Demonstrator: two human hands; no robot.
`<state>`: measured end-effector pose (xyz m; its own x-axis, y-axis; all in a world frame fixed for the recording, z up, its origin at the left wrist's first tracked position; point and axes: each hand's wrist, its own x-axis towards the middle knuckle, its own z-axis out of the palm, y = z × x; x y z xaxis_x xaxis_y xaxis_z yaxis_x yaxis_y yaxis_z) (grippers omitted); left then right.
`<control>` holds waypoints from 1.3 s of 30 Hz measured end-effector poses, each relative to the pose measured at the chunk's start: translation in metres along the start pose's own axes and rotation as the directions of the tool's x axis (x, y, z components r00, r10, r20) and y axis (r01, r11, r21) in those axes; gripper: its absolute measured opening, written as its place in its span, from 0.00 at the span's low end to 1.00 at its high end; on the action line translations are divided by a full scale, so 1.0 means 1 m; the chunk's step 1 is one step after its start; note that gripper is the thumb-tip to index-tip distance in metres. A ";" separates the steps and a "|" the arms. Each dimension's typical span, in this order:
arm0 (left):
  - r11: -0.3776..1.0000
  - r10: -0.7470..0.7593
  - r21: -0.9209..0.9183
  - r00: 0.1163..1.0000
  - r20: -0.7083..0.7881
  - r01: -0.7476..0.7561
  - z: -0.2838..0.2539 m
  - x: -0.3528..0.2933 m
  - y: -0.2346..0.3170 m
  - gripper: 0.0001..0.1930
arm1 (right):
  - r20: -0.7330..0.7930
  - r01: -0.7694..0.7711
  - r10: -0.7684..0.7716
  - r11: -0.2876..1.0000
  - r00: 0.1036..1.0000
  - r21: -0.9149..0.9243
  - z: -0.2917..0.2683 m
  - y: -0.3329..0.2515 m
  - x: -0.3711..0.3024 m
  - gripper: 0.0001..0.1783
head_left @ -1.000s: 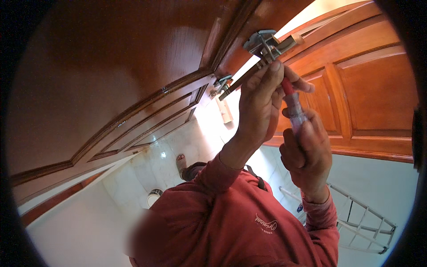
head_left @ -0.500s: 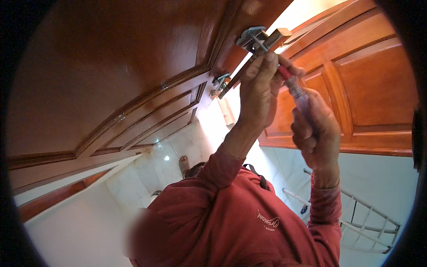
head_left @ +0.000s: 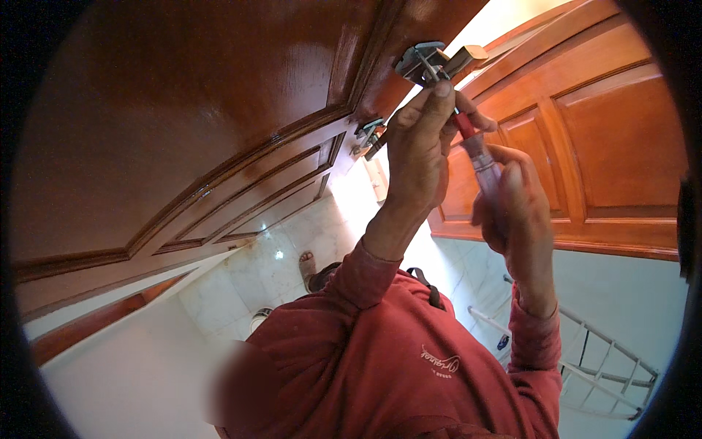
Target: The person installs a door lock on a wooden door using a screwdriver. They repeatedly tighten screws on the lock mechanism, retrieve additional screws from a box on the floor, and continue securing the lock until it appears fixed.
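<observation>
My right hand is wrapped around a screwdriver with a red and clear handle. The hand is slightly blurred, and its shaft points up toward a metal bracket on the dark wooden door. A long squared bar handle with a gold-toned end runs past this bracket, down toward a second bracket. My left hand is closed around the bar near the upper bracket, its thumb beside the screwdriver's shaft. The screwdriver's tip is hidden by the fingers.
The dark panelled door fills the left side. A second, brighter wooden door stands at the right. A white metal ladder lies at the lower right. On the pale tiled floor stands a small white container.
My right hand has turned and shifted slightly down and left with the screwdriver. The left hand keeps its hold near the upper bracket, and the whole view has moved a little.
</observation>
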<state>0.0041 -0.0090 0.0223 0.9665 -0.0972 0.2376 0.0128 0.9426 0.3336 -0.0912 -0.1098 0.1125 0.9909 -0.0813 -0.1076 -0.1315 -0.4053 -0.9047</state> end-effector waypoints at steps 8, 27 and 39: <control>0.996 -0.067 -0.052 0.997 0.041 0.069 0.000 -0.002 -0.005 0.17 | -0.044 0.292 -0.304 0.940 0.952 -0.175 0.018 0.027 0.003 0.21; 0.985 -0.136 -0.092 0.984 0.115 0.146 -0.014 0.002 0.012 0.24 | 0.168 0.178 -0.614 -0.046 0.771 -0.983 0.031 -0.004 0.000 0.32; 0.985 -0.103 0.154 0.986 0.132 0.082 -0.033 0.011 0.010 0.23 | 0.005 -0.109 0.109 0.994 0.994 0.002 0.015 -0.013 -0.001 0.24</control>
<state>0.0229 0.0095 -0.0017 0.9176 -0.2348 0.3209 0.0521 0.8710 0.4885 -0.0899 -0.0907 0.1184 0.9707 -0.1209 -0.2079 -0.2391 -0.3918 -0.8884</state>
